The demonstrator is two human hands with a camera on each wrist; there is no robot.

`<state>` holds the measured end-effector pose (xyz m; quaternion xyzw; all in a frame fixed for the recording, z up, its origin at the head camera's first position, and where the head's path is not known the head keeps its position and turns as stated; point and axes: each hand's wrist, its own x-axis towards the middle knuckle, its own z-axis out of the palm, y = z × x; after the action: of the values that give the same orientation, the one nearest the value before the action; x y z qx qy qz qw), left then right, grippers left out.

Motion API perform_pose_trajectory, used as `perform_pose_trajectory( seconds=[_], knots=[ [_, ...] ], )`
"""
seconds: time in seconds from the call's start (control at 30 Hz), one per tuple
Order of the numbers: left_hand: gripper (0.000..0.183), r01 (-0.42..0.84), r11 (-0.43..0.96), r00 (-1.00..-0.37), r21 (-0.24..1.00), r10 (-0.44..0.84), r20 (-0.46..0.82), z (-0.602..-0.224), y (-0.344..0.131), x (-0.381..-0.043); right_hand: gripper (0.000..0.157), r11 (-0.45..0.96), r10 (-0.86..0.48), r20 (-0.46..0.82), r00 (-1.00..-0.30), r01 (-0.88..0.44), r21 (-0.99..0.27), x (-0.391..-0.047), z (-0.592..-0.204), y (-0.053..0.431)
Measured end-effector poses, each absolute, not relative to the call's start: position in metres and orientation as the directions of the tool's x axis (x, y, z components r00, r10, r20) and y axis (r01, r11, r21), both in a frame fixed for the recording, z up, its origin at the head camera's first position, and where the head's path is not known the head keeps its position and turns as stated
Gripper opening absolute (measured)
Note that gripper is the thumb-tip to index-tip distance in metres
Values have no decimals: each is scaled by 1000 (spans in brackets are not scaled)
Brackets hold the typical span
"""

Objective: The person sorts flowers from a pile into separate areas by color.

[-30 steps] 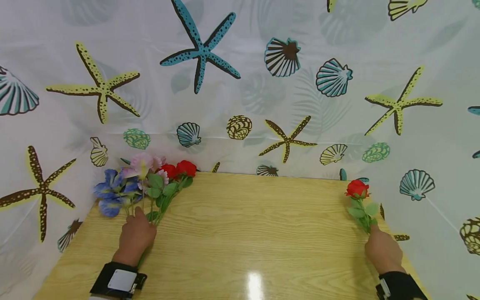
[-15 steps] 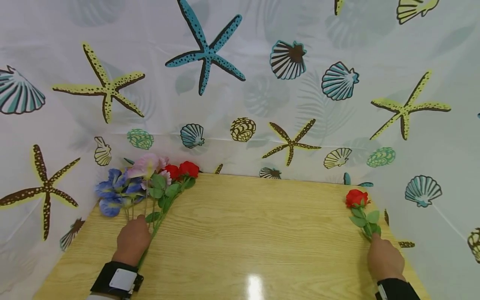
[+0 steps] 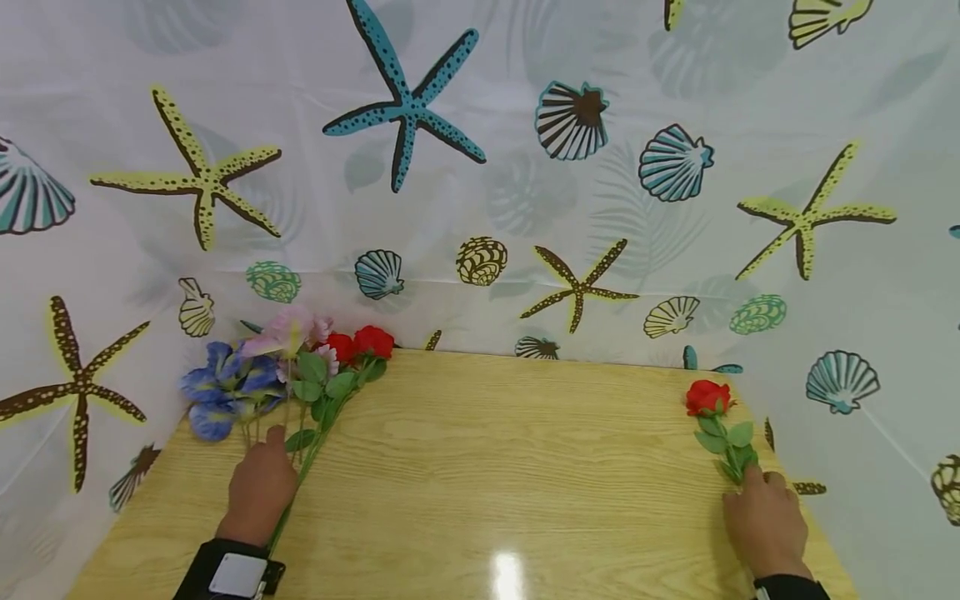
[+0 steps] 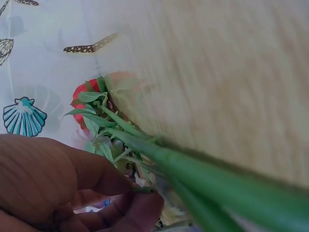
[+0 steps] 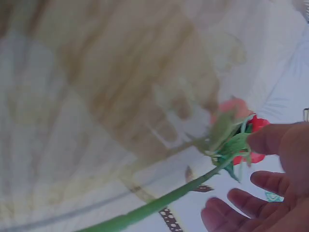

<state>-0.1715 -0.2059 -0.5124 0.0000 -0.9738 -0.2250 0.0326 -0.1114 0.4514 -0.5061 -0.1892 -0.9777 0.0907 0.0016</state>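
At the table's left side lie blue flowers (image 3: 213, 392), a pink flower (image 3: 285, 332) and red roses (image 3: 372, 342) with green leaves. My left hand (image 3: 261, 483) is over their lower stems. In the left wrist view, thumb and fingers pinch a thin green stem (image 4: 143, 190); which flower it belongs to is unclear. Thicker green stems (image 4: 207, 179) pass beside that hand. On the right lies a single red rose (image 3: 707, 398). My right hand (image 3: 767, 517) is at its stem. The right wrist view shows those fingers spread apart, the thumb close to the rose's leaves (image 5: 236, 145).
The wooden table (image 3: 510, 450) stretches between the two hands, with a bright reflection near its front. A white cloth (image 3: 480, 183) printed with starfish and shells hangs behind and at both sides.
My left hand has drawn slightly toward me along the stems. My right hand and the rose have moved slightly nearer, and that hand's fingers look more spread. The head view has shifted a little.
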Motion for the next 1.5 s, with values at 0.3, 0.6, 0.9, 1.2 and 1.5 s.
perform_pose_trajectory(
  seconds=[0.3,0.6,0.9,1.2,1.5],
  knots=[
    [42,-19,877,-996,480,-60,70,-511,-210,-171,50,985,145,362,-921,98,-145,-115,-496,422],
    [40,-17,835,-999,549,-41,32,-510,-211,-171,52,971,169,377,-911,90,-220,-116,-489,401],
    [45,67,749,-996,659,13,87,-511,-212,-172,55,899,227,296,-928,83,-429,-115,-487,385],
    [53,33,636,-999,771,35,13,-491,-185,-155,59,756,279,193,-941,92,-648,-114,-477,365],
    [49,-49,336,-991,941,103,-89,-502,-134,-148,57,452,405,56,-913,147,-880,-116,-468,340]
  ],
)
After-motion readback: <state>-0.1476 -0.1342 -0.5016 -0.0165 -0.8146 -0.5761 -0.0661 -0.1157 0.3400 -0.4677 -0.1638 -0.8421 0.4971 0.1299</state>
